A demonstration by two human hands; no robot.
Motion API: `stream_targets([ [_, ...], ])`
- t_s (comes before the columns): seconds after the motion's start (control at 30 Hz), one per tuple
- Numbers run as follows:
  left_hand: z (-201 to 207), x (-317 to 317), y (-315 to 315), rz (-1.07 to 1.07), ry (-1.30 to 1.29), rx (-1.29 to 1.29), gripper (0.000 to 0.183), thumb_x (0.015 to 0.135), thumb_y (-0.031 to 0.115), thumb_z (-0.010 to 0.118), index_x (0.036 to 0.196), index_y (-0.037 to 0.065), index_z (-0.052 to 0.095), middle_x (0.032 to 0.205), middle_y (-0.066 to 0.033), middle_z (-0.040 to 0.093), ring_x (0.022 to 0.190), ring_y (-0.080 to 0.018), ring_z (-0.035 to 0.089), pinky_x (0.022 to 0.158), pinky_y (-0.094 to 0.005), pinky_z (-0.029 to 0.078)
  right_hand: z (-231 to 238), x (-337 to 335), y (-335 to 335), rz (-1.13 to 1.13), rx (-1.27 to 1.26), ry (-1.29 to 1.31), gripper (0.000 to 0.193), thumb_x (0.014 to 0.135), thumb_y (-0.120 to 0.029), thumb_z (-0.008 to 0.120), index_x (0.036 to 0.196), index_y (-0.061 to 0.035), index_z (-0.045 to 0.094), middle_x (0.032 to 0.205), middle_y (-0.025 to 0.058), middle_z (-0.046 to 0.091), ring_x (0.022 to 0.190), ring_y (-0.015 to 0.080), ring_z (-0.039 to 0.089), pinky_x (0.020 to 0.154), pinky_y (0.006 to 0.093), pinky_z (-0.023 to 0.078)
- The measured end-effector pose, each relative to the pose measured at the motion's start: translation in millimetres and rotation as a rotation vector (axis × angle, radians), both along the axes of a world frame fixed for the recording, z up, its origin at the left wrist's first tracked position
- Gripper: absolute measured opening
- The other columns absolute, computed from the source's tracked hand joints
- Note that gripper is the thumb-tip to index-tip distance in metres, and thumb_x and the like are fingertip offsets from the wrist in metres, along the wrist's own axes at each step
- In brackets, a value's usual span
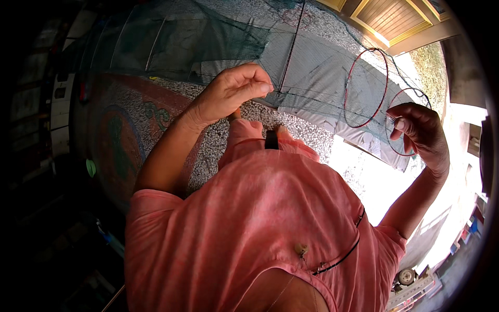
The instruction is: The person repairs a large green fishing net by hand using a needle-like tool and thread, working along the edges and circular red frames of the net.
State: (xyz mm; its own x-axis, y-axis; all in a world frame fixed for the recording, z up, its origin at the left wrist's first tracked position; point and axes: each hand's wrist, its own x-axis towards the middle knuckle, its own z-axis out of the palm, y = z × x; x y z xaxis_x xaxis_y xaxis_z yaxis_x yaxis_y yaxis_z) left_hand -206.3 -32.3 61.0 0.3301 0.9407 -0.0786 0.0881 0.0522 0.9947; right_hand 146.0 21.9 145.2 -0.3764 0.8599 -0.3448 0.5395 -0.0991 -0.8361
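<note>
Two hands: raised, elbows bent, probably to keep fine work in sight.
Left hand: thumb and forefinger nearly meet above the grey sheet's near edge; holding a strand, I cannot tell.
Right hand: curled, seemingly pinching a pale sliver beside red loops.
Green net: spread partly over the sheet, perhaps for reach.
</note>
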Motion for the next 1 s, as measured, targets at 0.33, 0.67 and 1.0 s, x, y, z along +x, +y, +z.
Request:
stream_targets([
  [0.33, -8, 4, 14, 0.013, -0.107, -0.159, 0.015, 0.094, 0.018, 0.047, 0.089, 0.005, 0.052, 0.088, -0.0052, 0.059, 0.082, -0.0146, 0.062, 0.059, -0.0225, 0.047, -35, 2, 20, -0.379, 0.742, 0.178, 0.020, 0.092, -0.021, 0.055, 0.099, -0.0025, 0.060, 0.074, -0.0002, 0.056, 0.064, 0.0065, 0.048, 0.059, 0.0204, 0.040],
  [0.67, -15, 3, 27, 0.137, -0.054, -0.272, 0.014, 0.094, 0.019, 0.046, 0.088, 0.007, 0.049, 0.083, -0.0058, 0.061, 0.062, -0.0096, 0.060, 0.044, -0.0171, 0.036, -71, -122, -16, 0.210, 0.798, -0.095, 0.013, 0.072, -0.006, 0.067, 0.083, -0.0117, 0.069, 0.082, 0.0014, 0.057, 0.080, 0.0209, 0.056, 0.068, 0.0306, 0.049],
  [1.0, -31, 6, 19, 0.165, 0.075, -0.143, 0.014, 0.094, 0.018, 0.046, 0.085, 0.007, 0.047, 0.095, -0.0111, 0.065, 0.056, -0.0053, 0.053, 0.043, -0.0161, 0.034, -117, -142, -16, 0.166, 0.835, -0.283, 0.006, 0.074, -0.008, 0.063, 0.077, -0.0117, 0.067, 0.080, 0.0037, 0.057, 0.080, 0.0249, 0.055, 0.065, 0.0331, 0.048],
])
